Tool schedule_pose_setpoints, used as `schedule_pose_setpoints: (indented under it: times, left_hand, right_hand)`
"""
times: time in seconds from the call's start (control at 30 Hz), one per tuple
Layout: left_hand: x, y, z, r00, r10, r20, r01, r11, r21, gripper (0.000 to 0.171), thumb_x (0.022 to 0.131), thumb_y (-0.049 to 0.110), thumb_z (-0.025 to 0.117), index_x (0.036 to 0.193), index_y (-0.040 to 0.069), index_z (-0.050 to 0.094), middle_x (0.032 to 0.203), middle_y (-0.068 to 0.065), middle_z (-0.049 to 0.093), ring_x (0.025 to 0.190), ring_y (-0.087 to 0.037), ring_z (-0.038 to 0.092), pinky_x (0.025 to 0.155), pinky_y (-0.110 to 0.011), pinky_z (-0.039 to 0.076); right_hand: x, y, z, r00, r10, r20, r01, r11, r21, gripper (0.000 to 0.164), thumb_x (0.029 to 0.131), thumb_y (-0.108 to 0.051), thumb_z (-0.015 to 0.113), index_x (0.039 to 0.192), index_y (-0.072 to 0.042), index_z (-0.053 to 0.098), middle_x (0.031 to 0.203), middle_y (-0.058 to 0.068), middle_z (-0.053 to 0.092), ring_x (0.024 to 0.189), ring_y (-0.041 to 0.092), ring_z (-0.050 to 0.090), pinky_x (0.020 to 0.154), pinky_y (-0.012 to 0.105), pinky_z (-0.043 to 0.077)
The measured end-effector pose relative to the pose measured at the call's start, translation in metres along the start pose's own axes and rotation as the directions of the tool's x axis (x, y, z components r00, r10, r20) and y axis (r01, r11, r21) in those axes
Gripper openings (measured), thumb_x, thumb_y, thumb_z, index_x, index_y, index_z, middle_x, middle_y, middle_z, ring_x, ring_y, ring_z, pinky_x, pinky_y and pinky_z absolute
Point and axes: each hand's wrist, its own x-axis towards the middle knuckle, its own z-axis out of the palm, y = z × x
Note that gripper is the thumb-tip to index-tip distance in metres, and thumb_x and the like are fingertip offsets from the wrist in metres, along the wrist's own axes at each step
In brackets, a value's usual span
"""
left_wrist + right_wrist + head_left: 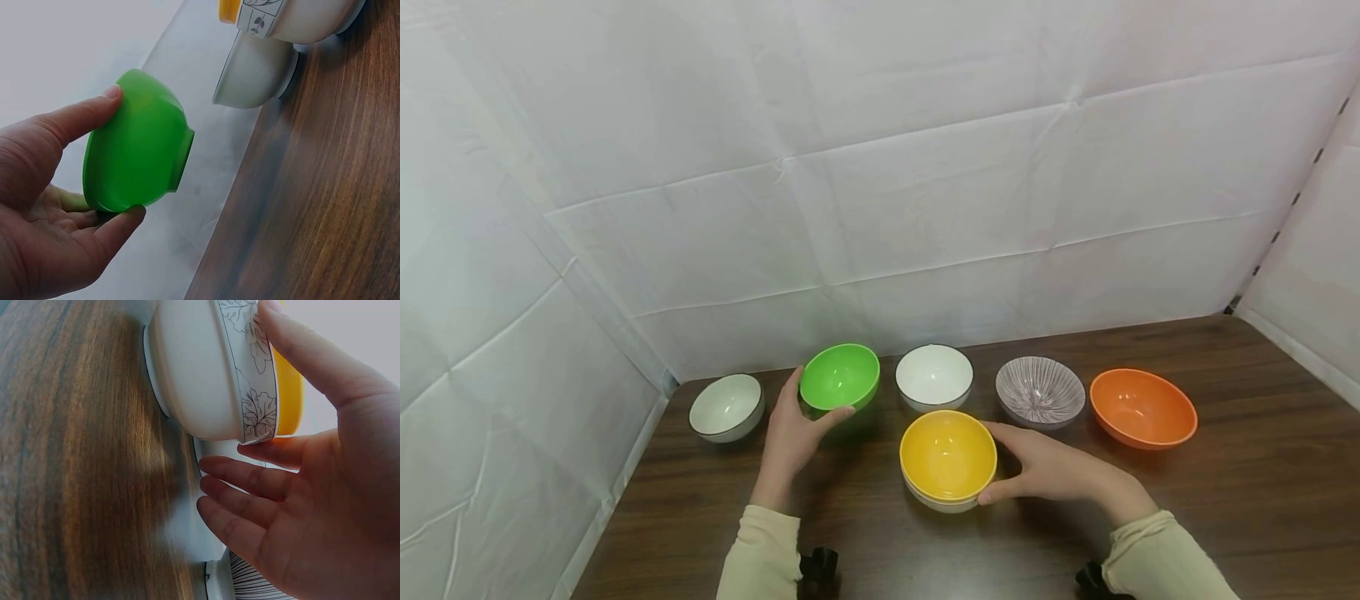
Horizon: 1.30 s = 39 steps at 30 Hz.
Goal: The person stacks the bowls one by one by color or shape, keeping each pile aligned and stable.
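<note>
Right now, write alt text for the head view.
Left hand holds a green bowl; right hand grips a pale bowl with a yellow bowl nested inside. On the table sit two white bowls, a striped bowl and an orange bowl.

The head view looks forward and down from above the table [1262,483], far enough back to take in the left hand [797,437], the right hand [1052,467] and the white sheet [925,208] behind. The 2 wrist views sit low and close, tilted sideways: the left faces the green bowl [137,144], table on its right; the right faces the patterned bowl [200,369], table on its left. Head and left wrist views share the green bowl; all 3 catch the yellow bowl [947,454].
</note>
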Motion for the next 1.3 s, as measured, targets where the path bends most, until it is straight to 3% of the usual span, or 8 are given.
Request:
schedule_pose_setpoints:
  times: [1.3]
  left_hand:
    - [-0.008,0.019,0.001,0.997,0.037,0.071,-0.035,0.999,-0.031,0.099,0.072,0.035,0.082,0.148,0.001,0.027,0.151,-0.023,0.032,0.131,-0.037,0.038,0.106,-0.056,0.04]
  right_hand:
    - [0.002,0.001,0.001,1.0,0.025,-0.01,-0.025,1.0,-0.001,0.091,0.075,-0.049,0.075,0.144,-0.004,0.038,0.144,0.016,0.047,0.13,0.031,0.041,0.107,0.063,0.034]
